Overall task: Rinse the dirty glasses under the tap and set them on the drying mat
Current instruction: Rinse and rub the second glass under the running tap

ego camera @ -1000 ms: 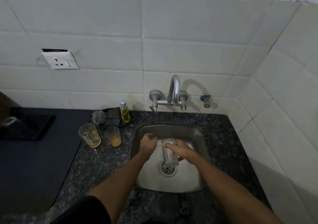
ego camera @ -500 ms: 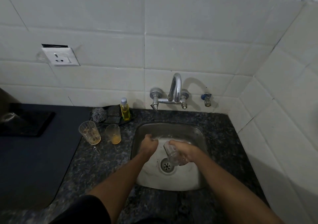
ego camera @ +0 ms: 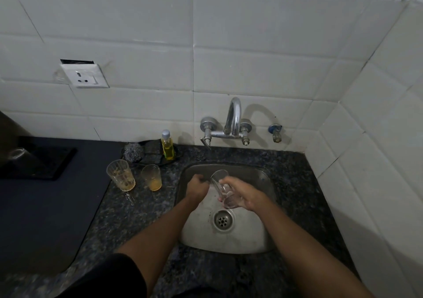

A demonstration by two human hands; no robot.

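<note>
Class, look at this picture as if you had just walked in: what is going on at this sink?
A person is rinsing glasses. The right hand holds a clear glass tilted over the sink; the left hand is beside it, fingers curled. Two dirty glasses with orange dregs wait on the counter, left of the sink.

Steel, stone, tile and glass around a small sink

The sink (ego camera: 231,240) is brushed steel, dull and water-marked; the tap (ego camera: 233,119) is polished chrome. The counter (ego camera: 142,208) is dark speckled stone with a slight sheen. Wall tiles (ego camera: 142,53) are white glazed ceramic, the socket (ego camera: 84,76) smooth white plastic. The mat (ego camera: 45,210) at left looks matt and dark. The held glass (ego camera: 223,189) is clear and wet; two glasses (ego camera: 121,175) on the counter are clear with orange residue. The bottle (ego camera: 167,145) is clear plastic, the scourer (ego camera: 133,152) coarse steel wool.
</note>
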